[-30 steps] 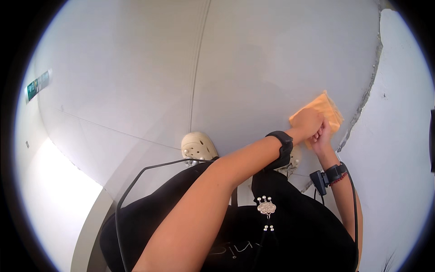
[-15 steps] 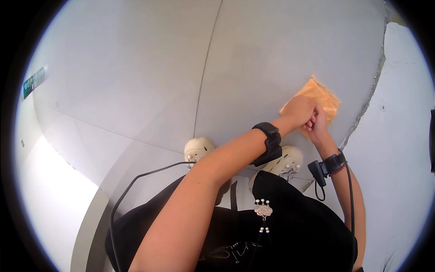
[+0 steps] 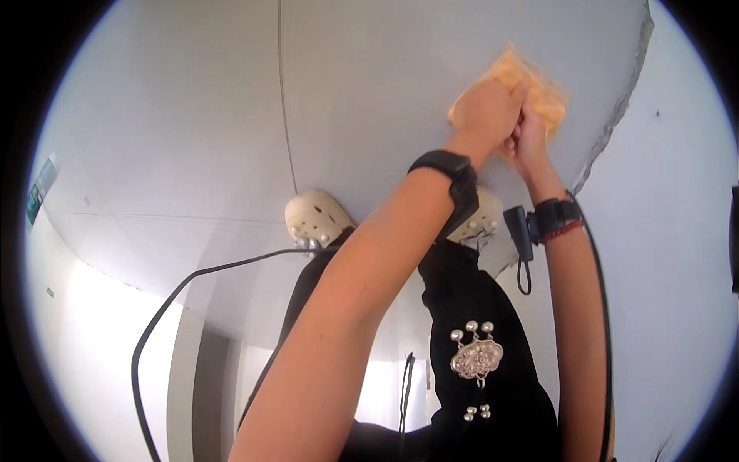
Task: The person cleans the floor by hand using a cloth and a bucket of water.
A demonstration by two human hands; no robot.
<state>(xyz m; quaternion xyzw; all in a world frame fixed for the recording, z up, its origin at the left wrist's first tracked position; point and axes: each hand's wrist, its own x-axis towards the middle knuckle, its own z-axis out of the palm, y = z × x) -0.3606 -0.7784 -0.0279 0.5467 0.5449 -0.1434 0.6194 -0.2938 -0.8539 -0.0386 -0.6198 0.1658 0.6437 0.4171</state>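
A light orange cloth (image 3: 546, 104), crumpled at its edges, is bunched in front of me over the grey floor. My left hand (image 3: 486, 109) is closed on its left part with the back of the hand up, so most of its fingers are hidden. Pressed close beside it, my right hand (image 3: 530, 137) has its fingers curled and grips the near right part of the cloth. The two hands touch each other. Whether the cloth lies against the floor or hangs just above it, I cannot tell.
Two cream clogs (image 3: 314, 219) on my feet stand close below the hands. A white wall (image 3: 662, 231) meets the floor along a rough edge at the right. Black bands sit on both wrists, with a black cable (image 3: 192, 275) looping at the left.
Both hands and the cloth have moved farther away from my feet and slightly left in the picture. My view has shifted as well, and both hands keep hold of the cloth.
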